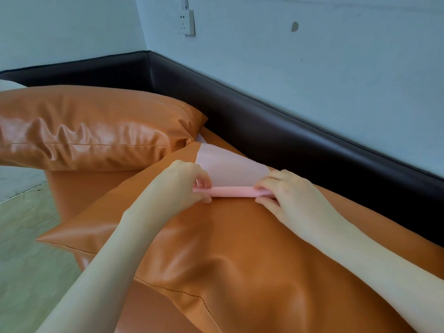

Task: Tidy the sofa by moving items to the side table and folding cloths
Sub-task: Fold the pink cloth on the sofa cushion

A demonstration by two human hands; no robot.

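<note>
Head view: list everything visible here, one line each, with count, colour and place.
cloth: one, pink, on the near cushion, its near edge rolled up
cushions: two, orange, one far left, one under the cloth
sofa frame: one, black, along the walls
wall socket: one, white, on the wall, upper middle
floor: pale green, at left
left hand: pinches the roll's left end
right hand: pinches the roll's right end

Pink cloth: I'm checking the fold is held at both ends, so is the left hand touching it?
Touching. The head view shows the left hand pinching the rolled near edge of the pink cloth, its fingers curled round one end.
</note>
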